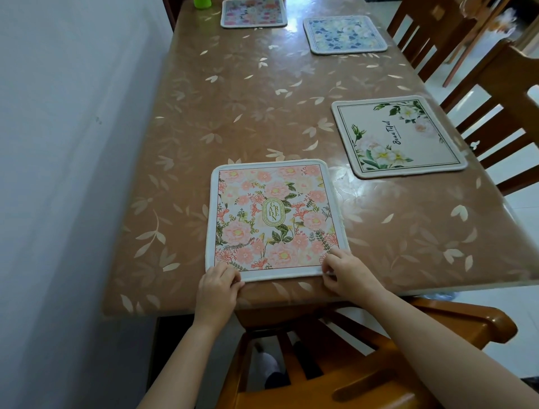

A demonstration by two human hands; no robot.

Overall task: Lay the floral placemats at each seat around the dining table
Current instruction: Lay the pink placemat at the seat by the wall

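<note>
Where the table point(248, 116) meets the near chair point(379, 365), the pink "Garden" placemat point(277, 219) lies flat at 6 o'clock, just inside the table's edge. The left hand point(217, 287) pinches its 7 o'clock corner and the right hand point(347, 276) its 5 o'clock corner, the fingers of both curled over the white border. Three more lie flat: a white placemat point(398, 135) at 3 o'clock, a blue placemat point(344, 35) at 1 o'clock, and a far pink placemat point(253, 13) at 12 o'clock near a green cup point(202, 3).

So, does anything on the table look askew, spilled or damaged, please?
Nothing stands out: the Garden placemat, pinched at its near corners by the left hand and right hand, and the three other placemats lie flat, roughly square to the table.
</note>
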